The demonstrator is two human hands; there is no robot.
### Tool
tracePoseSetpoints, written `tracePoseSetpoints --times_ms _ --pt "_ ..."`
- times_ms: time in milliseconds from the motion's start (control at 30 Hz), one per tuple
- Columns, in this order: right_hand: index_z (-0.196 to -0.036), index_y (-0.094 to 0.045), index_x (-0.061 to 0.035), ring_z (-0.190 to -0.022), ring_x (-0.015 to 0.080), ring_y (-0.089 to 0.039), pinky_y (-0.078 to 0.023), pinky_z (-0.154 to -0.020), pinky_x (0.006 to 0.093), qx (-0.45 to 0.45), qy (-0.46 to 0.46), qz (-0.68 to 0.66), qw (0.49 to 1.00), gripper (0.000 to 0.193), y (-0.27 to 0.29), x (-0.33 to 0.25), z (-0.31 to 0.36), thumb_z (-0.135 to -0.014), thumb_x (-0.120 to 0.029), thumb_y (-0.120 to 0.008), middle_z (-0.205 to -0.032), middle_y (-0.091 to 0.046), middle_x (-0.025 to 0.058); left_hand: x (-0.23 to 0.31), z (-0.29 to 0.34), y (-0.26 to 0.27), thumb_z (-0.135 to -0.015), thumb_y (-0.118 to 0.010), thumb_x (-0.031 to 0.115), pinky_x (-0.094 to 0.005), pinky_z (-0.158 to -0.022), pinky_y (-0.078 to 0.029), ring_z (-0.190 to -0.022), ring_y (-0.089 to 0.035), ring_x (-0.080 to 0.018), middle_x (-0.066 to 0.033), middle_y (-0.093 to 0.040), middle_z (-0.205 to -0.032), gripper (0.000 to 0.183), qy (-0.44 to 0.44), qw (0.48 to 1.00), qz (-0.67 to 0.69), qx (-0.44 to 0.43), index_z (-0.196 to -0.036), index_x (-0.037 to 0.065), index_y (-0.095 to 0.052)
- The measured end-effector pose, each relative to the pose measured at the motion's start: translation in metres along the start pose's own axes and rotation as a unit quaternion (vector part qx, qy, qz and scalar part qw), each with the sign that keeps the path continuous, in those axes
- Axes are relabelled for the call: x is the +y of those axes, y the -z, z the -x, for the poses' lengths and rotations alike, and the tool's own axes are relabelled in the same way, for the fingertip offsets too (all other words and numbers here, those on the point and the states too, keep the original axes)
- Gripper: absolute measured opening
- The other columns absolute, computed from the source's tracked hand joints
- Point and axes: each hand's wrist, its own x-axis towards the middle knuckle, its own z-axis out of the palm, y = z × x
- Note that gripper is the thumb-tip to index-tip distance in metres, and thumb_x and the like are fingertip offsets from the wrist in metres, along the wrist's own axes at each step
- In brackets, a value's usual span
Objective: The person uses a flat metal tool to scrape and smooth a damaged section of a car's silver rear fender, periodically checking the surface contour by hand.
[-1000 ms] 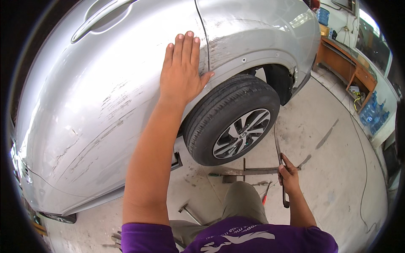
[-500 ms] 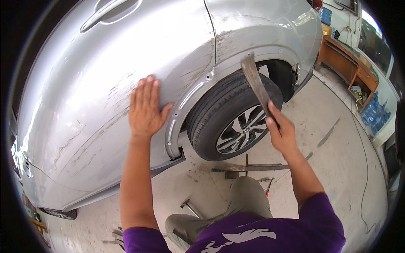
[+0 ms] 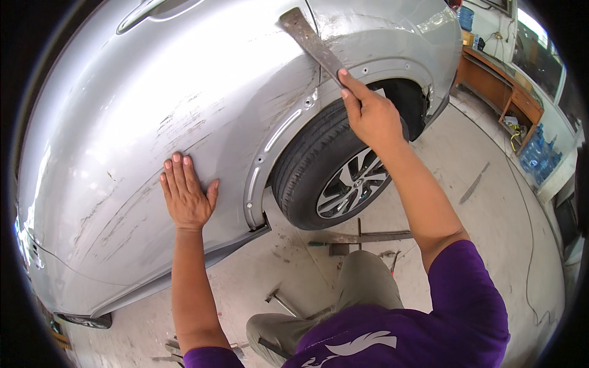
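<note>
My left hand [image 3: 189, 199] lies flat with spread fingers on the lower part of the silver car door [image 3: 110, 141]. Dark scratches [image 3: 132, 211] run along the panel beside its fingertips. In my right hand [image 3: 375, 119] is the handle of a flat metal body spoon [image 3: 310, 43], its blade raised up and to the left. The blade overlaps the seam between the door and the rear fender; I cannot tell whether it touches the metal. Below my right wrist stands the rear wheel [image 3: 353, 184], under a wheel arch [image 3: 285, 132] showing bare metal and holes.
On the floor by my knees lie a hammer [image 3: 283, 303] and a long metal bar [image 3: 383, 237]. A wooden desk [image 3: 494, 80] stands at the far right, with blue water bottles [image 3: 538, 158] beside it. A thin cable [image 3: 529, 270] trails over the floor.
My right hand has swung the body spoon up and left, from in front of the wheel to the door seam. My left hand has slid down and left on the door.
</note>
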Motion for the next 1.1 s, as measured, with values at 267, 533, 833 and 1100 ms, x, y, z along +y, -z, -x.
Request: tracePoseSetpoints --times_ms 267,533,833,1100 --pt "-0.134 -0.063 -0.0328 -0.073 0.0343 -0.068 -0.053 -0.067 0.0452 0.045 0.022 -0.036 0.998 0.036 -0.013 0.001 0.011 -0.099 -0.034 -0.059 -0.075 -0.067 0.0144 -0.001 0.001 0.000 -0.097 -0.053 0.053 -0.0499 -0.124 -0.012 -0.154 -0.018 -0.0337 -0.0150 -0.024 -0.165 0.084 0.006 1.000 0.014 0.001 -0.159 0.005 -0.024" --pt "-0.136 -0.060 -0.0348 -0.076 0.0353 -0.068 -0.053 -0.068 0.0451 0.064 0.039 -0.086 0.993 0.037 -0.003 -0.008 0.014 -0.099 -0.035 -0.058 -0.077 -0.068 0.0130 -0.002 0.001 0.001 -0.097 -0.053 0.054 -0.0501 -0.124 -0.012 -0.155 -0.016 -0.0333 -0.0136 -0.022 -0.166 0.086 0.009 1.000 0.015 -0.021 -0.160 0.005 -0.022" --pt "-0.137 -0.061 -0.0330 -0.074 0.0365 -0.068 -0.054 -0.069 0.0447 0.005 0.025 -0.026 0.999 0.037 0.003 -0.019 0.006 -0.100 -0.035 -0.057 -0.080 -0.069 0.0158 -0.002 0.002 0.002 -0.098 -0.052 0.053 -0.0529 -0.123 -0.013 -0.154 -0.015 -0.0360 -0.0163 -0.019 -0.167 0.086 0.002 0.999 0.024 -0.030 -0.160 0.005 -0.018" --pt "-0.137 -0.059 -0.0361 -0.070 0.0361 -0.068 -0.055 -0.066 0.0477 -0.022 0.045 -0.006 0.999 0.039 -0.001 -0.047 0.008 -0.099 -0.036 -0.058 -0.072 -0.067 0.0144 -0.001 0.007 0.006 -0.098 -0.053 0.053 -0.0549 -0.123 -0.014 -0.153 -0.016 -0.0385 -0.0163 -0.019 -0.166 0.086 0.010 0.998 0.024 -0.056 -0.160 0.005 -0.018"
